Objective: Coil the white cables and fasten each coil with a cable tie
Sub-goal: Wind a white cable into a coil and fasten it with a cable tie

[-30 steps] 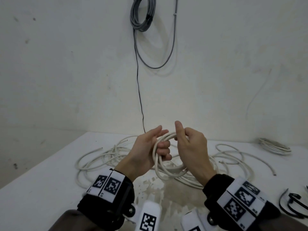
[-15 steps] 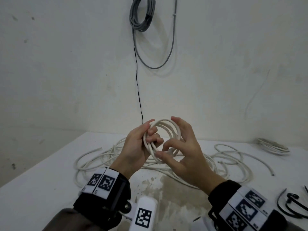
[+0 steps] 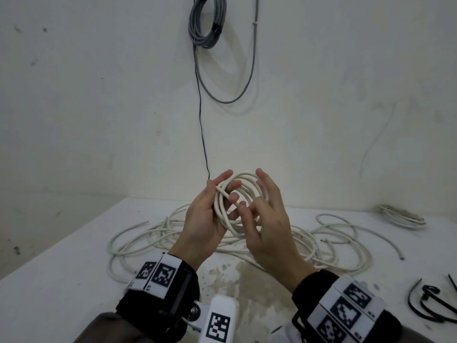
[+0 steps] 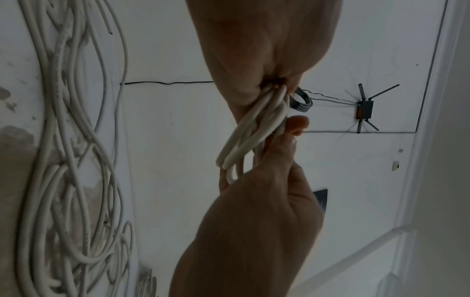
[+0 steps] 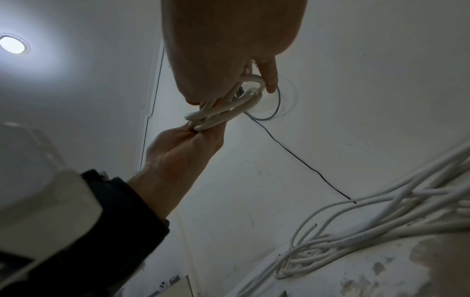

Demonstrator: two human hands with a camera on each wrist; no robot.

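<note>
I hold a small coil of white cable (image 3: pixel 223 214) upright in the air between both hands, above the table. My left hand (image 3: pixel 223 191) grips its left side with fingers curled through the loops. On the right side my right hand (image 3: pixel 257 201) has its thumb inside the ring and its fingers spread behind it. A cut cable end (image 3: pixel 218 188) lies by my left fingers. In the left wrist view the coil (image 4: pixel 251 140) is pinched by the right thumb (image 4: pixel 297 124). The right wrist view shows the coil (image 5: pixel 229 108) edge-on between the two hands.
Loose white cables (image 3: pixel 158 233) sprawl over the white table (image 3: pixel 61 280) beneath my hands. A finished white coil (image 3: pixel 400 216) lies at the back right. Black cable ties (image 3: pixel 430 303) lie at the right edge. A grey cable bundle (image 3: pixel 207 21) hangs on the wall.
Both hands lifted the coil higher and turned it to face me. My right hand moved from pinching the top to spreading around the coil's right side.
</note>
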